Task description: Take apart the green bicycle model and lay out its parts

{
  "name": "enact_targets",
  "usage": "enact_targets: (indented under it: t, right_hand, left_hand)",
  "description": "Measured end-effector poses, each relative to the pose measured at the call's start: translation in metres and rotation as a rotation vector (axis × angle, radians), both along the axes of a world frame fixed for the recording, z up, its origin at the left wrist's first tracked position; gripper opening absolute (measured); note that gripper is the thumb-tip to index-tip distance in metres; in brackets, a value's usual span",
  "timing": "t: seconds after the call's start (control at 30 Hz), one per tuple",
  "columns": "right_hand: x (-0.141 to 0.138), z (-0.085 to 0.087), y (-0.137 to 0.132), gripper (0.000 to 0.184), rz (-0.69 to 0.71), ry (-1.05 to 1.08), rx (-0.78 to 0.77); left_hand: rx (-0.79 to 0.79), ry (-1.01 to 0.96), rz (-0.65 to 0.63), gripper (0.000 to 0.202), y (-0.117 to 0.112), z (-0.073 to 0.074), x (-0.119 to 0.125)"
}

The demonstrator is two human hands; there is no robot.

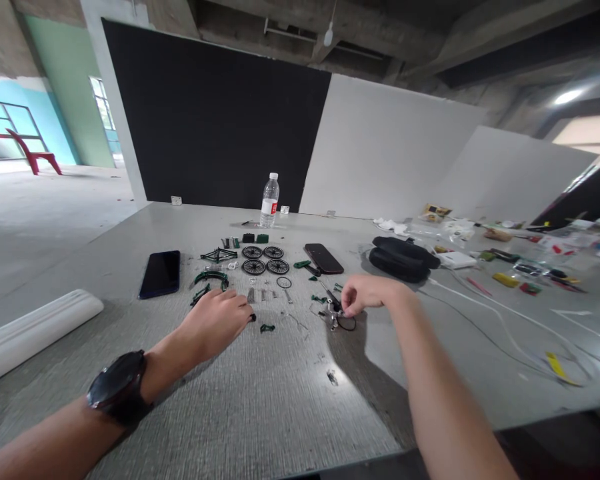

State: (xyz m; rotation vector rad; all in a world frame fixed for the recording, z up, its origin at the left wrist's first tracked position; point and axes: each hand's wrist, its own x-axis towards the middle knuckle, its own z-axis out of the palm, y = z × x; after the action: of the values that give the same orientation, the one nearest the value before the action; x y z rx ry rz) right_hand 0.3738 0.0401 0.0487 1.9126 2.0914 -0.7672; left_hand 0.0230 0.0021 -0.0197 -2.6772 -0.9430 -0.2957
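My left hand (217, 323), palm down with its fingers together, has a small black part (253, 318) at its fingertips. The thumb is mostly hidden. My right hand (373, 295) is closed in a pinch over a cluster of small silver metal parts (334, 315); what lies between its fingertips is too small to make out. Beside that cluster is a thin black ring (348, 324). Between the hands lie a small green part (267, 328), thin wires (295, 321) and several black spoked wheels (254, 267). Behind my left hand are green curved pieces (213, 277) and a dark frame (219, 255).
A phone (161, 273) lies left, another phone (324, 258) behind my right hand. A water bottle (269, 201) stands near the black panel (215, 113). To the right are a black pouch (403, 259), a white cable (490, 310) and clutter. A white roll (40, 333) lies far left.
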Motion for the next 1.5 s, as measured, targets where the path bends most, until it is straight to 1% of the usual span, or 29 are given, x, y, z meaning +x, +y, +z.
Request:
enact_targets:
  t: [0.1, 0.23, 0.37, 0.47, 0.67, 0.73, 0.83, 1.03, 1.27, 1.5]
  right_hand:
    - [0.002, 0.004, -0.003, 0.003, 0.009, 0.053, -0.006]
    - [0.000, 0.009, -0.006, 0.006, 0.039, 0.065, 0.031]
    - [-0.006, 0.013, -0.008, 0.010, 0.056, 0.035, 0.030]
    - [-0.010, 0.015, -0.010, 0.009, 0.052, -0.016, 0.078]
    - [-0.014, 0.013, -0.011, 0.008, -0.003, -0.068, 0.191]
    - [-0.015, 0.012, -0.010, 0.008, -0.018, -0.056, 0.219]
    - [-0.017, 0.011, -0.009, 0.005, 0.000, -0.014, 0.260]
    - [-0.021, 0.009, -0.008, 0.003, 0.048, 0.021, 0.239]
    - [-0.016, 0.008, -0.007, 0.003, -0.010, -0.018, 0.223]
    - [-0.019, 0.010, -0.009, 0.007, -0.003, 0.038, 0.273]
  left_hand:
    - [-0.003, 0.005, -0.002, 0.019, 0.000, -0.001, 0.000]
    - [-0.011, 0.008, 0.000, 0.020, 0.000, -0.001, -0.001]
    - [-0.026, 0.003, -0.002, 0.022, 0.000, 0.001, 0.000]
    - [-0.031, 0.001, 0.002, 0.021, -0.001, 0.001, 0.000]
    - [-0.038, 0.015, 0.026, 0.018, 0.000, 0.000, 0.000]
    - [-0.037, 0.019, 0.023, 0.018, 0.000, -0.001, 0.000]
    - [-0.032, 0.018, 0.018, 0.017, 0.000, -0.002, -0.001]
    - [-0.030, 0.014, 0.007, 0.017, 0.000, -0.001, -0.001]
    - [-0.029, 0.011, 0.011, 0.016, -0.001, -0.001, 0.000]
    - [-0.005, 0.011, 0.002, 0.014, 0.002, -0.005, -0.001]
